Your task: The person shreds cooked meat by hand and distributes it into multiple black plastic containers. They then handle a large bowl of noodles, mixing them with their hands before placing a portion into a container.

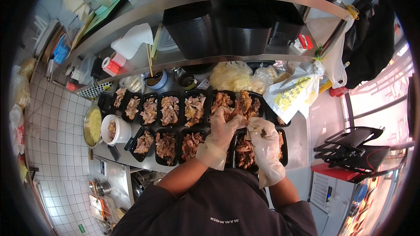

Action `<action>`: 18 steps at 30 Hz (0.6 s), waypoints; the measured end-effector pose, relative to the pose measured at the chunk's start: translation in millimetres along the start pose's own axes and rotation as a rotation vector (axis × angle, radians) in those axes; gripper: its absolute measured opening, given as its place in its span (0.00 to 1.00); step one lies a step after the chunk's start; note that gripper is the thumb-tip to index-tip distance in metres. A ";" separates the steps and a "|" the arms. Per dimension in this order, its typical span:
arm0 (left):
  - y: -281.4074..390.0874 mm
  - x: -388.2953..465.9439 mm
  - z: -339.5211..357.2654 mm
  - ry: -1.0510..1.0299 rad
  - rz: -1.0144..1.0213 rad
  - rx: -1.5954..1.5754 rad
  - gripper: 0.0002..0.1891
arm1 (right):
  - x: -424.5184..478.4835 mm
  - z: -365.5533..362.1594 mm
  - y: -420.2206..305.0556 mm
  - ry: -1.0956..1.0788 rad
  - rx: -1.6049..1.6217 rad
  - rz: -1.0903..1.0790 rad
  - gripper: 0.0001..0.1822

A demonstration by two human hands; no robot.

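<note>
Two rows of black plastic trays with pieces of cooked meat stand before me; one back-row tray (195, 108) holds paler meat. My left hand (222, 134), in a translucent glove, has its fingers around a browned piece of meat (243, 103) above the right part of the back row. My right hand (264, 142), gloved too, meets the left at the lower end of this meat, its fingertips pinched on it. Under my right hand lies a front-row tray of darker meat (245, 150). My forearms and gloves partly hide the front trays.
Stacks of black trays (246, 36) fill the steel shelf above. Behind the meat trays are bagged foods (229, 75) and a white plastic bag (288, 91). At the left stand a white tub (115, 129), a metal bowl of yellow food (94, 126) and a blue bowl (156, 80).
</note>
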State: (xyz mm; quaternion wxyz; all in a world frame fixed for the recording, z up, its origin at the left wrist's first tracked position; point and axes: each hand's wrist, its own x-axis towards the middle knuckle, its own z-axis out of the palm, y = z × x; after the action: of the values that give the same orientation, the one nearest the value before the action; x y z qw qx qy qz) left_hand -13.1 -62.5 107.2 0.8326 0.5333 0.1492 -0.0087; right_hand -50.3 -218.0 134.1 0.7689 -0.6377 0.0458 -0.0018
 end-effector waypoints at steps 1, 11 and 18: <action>-2.8 2.4 1.6 0.046 -0.012 -0.133 0.19 | 0.2 -4.5 6.6 0.015 -0.020 -0.057 0.13; -26.7 10.8 -38.9 -0.081 0.055 0.184 0.17 | 41.2 -16.3 4.3 -0.066 -0.408 0.074 0.30; -29.9 -7.4 -24.8 -0.309 0.335 0.538 0.22 | 32.6 -14.4 -16.0 -0.220 -0.044 -0.004 0.34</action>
State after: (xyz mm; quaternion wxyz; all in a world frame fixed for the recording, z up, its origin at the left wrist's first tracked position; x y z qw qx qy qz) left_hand -31.3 -54.3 73.0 0.6651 0.7429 -0.0757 0.0085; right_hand -18.0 -237.1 144.9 0.7550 -0.6510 -0.0399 0.0678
